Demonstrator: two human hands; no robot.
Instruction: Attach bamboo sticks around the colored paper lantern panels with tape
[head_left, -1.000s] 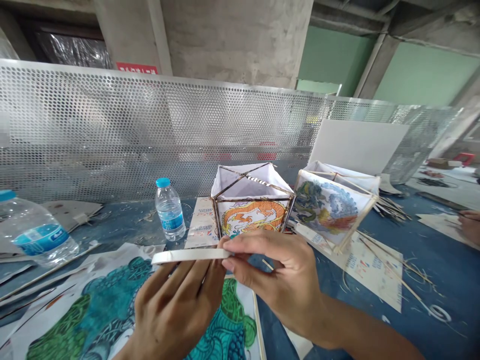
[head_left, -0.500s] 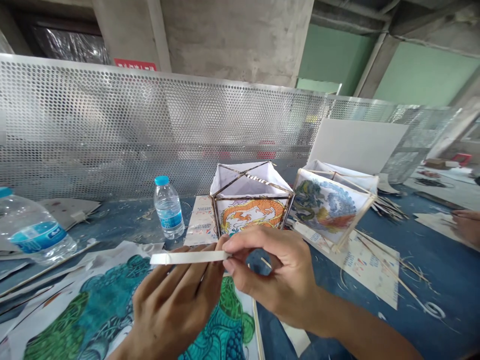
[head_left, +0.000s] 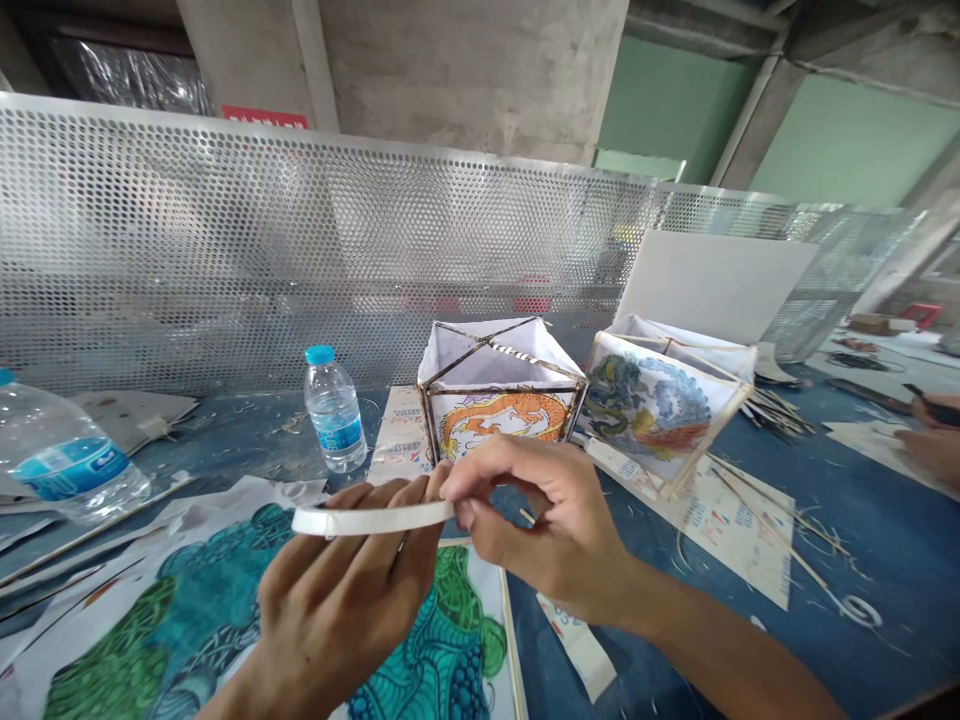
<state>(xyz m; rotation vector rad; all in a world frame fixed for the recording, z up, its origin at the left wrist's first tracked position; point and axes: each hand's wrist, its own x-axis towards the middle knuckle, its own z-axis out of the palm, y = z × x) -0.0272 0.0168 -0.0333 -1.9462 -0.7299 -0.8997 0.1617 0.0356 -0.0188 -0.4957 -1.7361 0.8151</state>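
A thin white roll of tape point(head_left: 371, 518) is held edge-on in front of me. My left hand point(head_left: 337, 610) supports it from below with the fingers curled up around its rim. My right hand point(head_left: 547, 525) pinches the roll's right end between thumb and forefinger. Under both hands lies a paper sheet painted with a green and teal dragon point(head_left: 225, 625). Just beyond the hands stands a bamboo-framed paper lantern with an orange dragon point(head_left: 499, 395).
A second lantern with a blue-green painting point(head_left: 660, 405) leans to the right. Two water bottles stand at left point(head_left: 334, 410) point(head_left: 64, 460). Bamboo sticks point(head_left: 780, 415) and printed paper litter the blue table. A perforated metal screen point(head_left: 300, 250) closes the back. Another person's hand point(head_left: 930, 440) rests at far right.
The tape roll and both hands stay nearly in place; the roll has tilted slightly and the view has shifted a little downward. The other person's hand at right now shows a dark object.
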